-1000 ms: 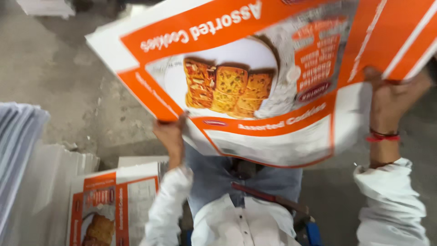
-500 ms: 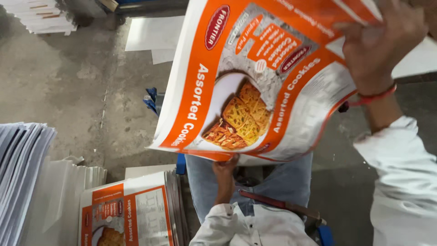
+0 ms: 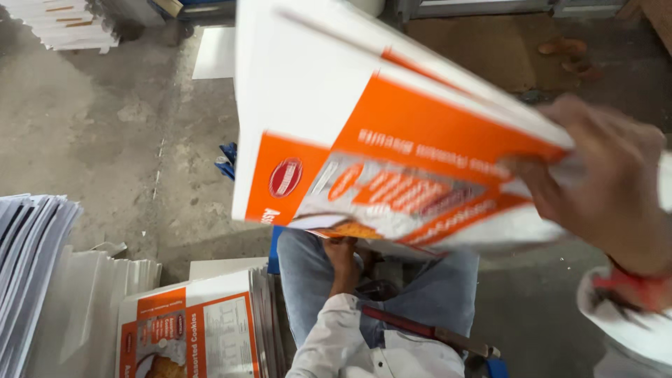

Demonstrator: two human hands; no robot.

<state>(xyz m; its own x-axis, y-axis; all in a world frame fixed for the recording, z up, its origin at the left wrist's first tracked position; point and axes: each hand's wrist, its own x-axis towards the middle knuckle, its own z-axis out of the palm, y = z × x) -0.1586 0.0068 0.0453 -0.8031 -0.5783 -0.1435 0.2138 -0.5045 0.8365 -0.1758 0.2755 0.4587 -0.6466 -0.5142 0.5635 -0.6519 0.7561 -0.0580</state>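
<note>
I hold a flat orange-and-white printed carton sheet (image 3: 392, 140) up in front of me, tilted and blurred. My right hand (image 3: 602, 182) grips its right edge, thumb on the printed face; a red band sits on that wrist. My left hand (image 3: 341, 253) is under the sheet's lower edge, above my lap, fingers mostly hidden by the sheet. I sit in blue jeans and a white shirt.
A stack of the same printed cartons (image 3: 189, 329) lies at my lower left. Piles of white sheets (image 3: 35, 266) stand at the far left, and more sheets (image 3: 63, 24) lie at the top left. The floor is bare concrete (image 3: 105, 126). Sandals (image 3: 567, 56) lie at the top right.
The carton has swung from facing me flat to tilted, its printed side turning down and right. My right hand moved lower with it; my left hand dropped towards my lap.
</note>
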